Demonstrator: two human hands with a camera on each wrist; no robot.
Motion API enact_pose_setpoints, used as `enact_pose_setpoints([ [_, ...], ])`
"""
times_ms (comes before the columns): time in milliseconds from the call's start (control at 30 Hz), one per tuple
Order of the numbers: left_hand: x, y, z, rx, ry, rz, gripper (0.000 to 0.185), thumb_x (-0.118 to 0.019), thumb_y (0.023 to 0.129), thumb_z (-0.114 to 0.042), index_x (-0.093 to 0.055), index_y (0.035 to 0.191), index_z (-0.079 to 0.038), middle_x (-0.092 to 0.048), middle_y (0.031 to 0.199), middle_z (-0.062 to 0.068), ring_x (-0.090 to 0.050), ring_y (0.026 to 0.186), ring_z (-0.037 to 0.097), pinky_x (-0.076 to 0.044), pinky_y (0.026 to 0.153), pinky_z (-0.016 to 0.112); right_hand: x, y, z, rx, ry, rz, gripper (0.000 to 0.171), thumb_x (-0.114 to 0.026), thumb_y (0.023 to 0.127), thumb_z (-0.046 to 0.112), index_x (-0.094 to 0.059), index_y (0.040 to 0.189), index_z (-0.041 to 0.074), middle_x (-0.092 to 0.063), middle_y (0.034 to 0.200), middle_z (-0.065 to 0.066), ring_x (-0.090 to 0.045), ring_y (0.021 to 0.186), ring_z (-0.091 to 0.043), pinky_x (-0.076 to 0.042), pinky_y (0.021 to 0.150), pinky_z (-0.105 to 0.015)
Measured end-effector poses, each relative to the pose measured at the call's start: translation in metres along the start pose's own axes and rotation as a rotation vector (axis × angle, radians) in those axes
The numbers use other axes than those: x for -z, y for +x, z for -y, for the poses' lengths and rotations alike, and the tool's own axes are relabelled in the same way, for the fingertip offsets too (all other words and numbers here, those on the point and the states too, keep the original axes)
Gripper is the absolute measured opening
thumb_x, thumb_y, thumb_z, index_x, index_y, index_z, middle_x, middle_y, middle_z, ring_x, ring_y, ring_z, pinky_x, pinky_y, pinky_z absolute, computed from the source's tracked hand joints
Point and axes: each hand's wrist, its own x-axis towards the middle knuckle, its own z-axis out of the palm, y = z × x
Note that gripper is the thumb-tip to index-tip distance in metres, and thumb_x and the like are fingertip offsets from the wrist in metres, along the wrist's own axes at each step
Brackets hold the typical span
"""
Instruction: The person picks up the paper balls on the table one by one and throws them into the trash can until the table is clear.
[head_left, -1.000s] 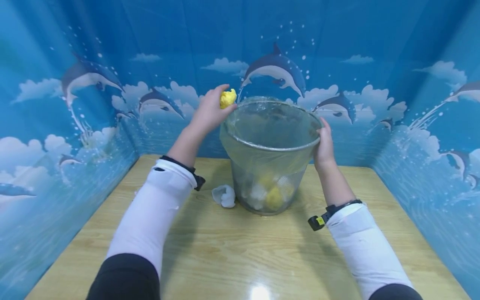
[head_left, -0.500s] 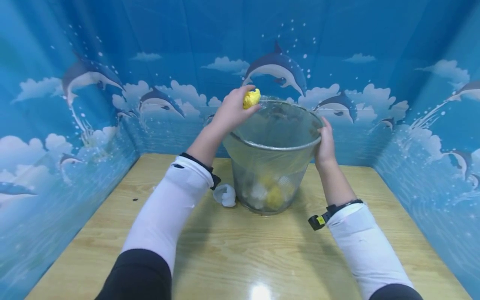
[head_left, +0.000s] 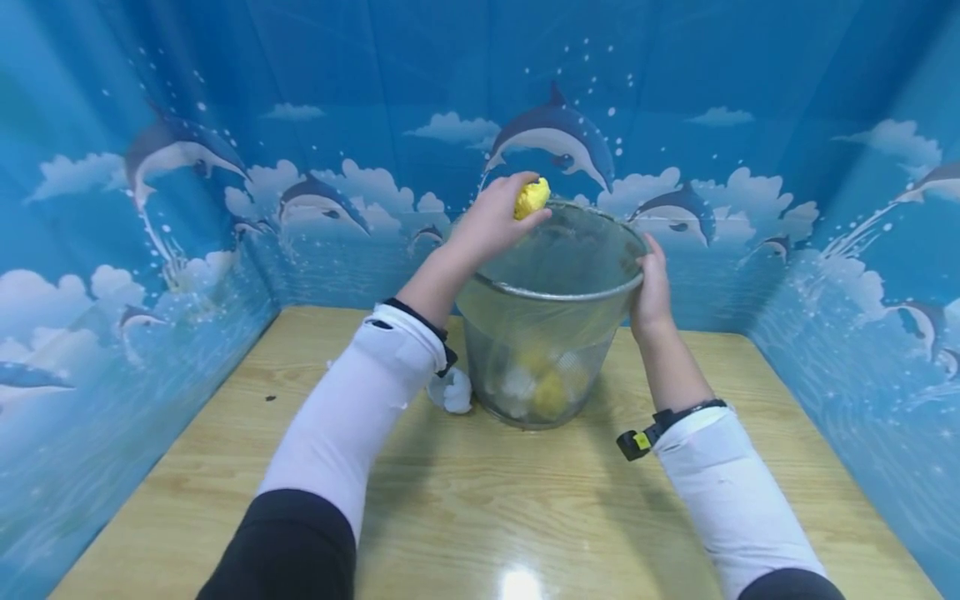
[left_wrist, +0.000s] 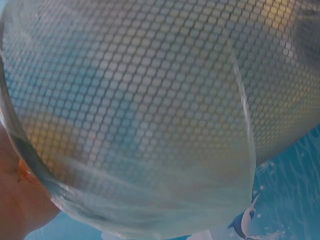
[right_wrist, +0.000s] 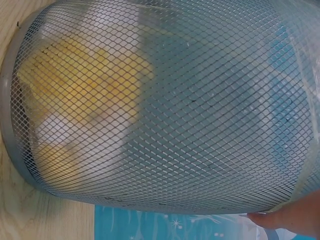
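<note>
In the head view my left hand [head_left: 491,218] pinches a crumpled yellow paper ball [head_left: 532,198] over the left part of the bin's mouth. The mesh wastebasket [head_left: 540,333] stands upright, lined with a thin see-through bag folded over its rim. My right hand [head_left: 652,287] grips that rim at the right side. Through the mesh, in the right wrist view, several yellow and white paper balls [right_wrist: 85,85] lie at the bottom. Mesh and bag fill most of the left wrist view, where the left hand [left_wrist: 22,200] shows only at the lower left edge.
A crumpled white piece [head_left: 452,392] lies on the wooden table [head_left: 480,500] against the bin's left foot. Farther left is a small dark speck [head_left: 271,398]. Blue dolphin-print curtains [head_left: 375,108] close off the back and both sides.
My left hand has carried the yellow paper ball rightward, from outside the bin's left rim to over its opening. The right hand and the bin have stayed nearly still.
</note>
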Motion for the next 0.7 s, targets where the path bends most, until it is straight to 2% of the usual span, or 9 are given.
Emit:
enact_pose_setpoints([
  [167, -0.006, -0.002, -0.003, -0.034, -0.017, 0.010, 0.065, -0.054, 0.097, -0.041, -0.027, 0.153, -0.021, -0.039, 0.148, 0.006, -0.047, 0.123, 0.017, -0.048, 0.095, 0.028, 0.000, 0.001, -0.001, 0.004, -0.001, -0.002, 0.064, -0.022, 0.094, 0.019, -0.008, 0.156, 0.015, -0.006, 0.161, -0.003, -0.015, 0.145, -0.022, -0.016, 0.119, -0.040],
  [500, -0.016, -0.001, -0.007, -0.076, 0.004, 0.093, 0.066, -0.056, 0.096, -0.037, -0.025, 0.153, -0.026, -0.032, 0.154, 0.003, -0.040, 0.135, 0.017, -0.040, 0.108, 0.031, 0.001, 0.001, -0.001, 0.015, -0.014, 0.010, 0.063, -0.023, 0.094, 0.018, -0.008, 0.155, 0.014, -0.008, 0.161, -0.003, -0.014, 0.145, -0.022, -0.016, 0.119, -0.041],
  [700, -0.020, -0.001, -0.009, -0.103, -0.007, 0.115, 0.066, -0.057, 0.096, -0.036, -0.024, 0.153, -0.027, -0.033, 0.153, 0.003, -0.042, 0.133, 0.017, -0.042, 0.106, 0.031, 0.001, 0.002, -0.001, 0.015, -0.017, 0.004, 0.063, -0.023, 0.094, 0.020, -0.007, 0.155, 0.015, -0.007, 0.161, -0.002, -0.012, 0.146, -0.021, -0.013, 0.119, -0.040],
])
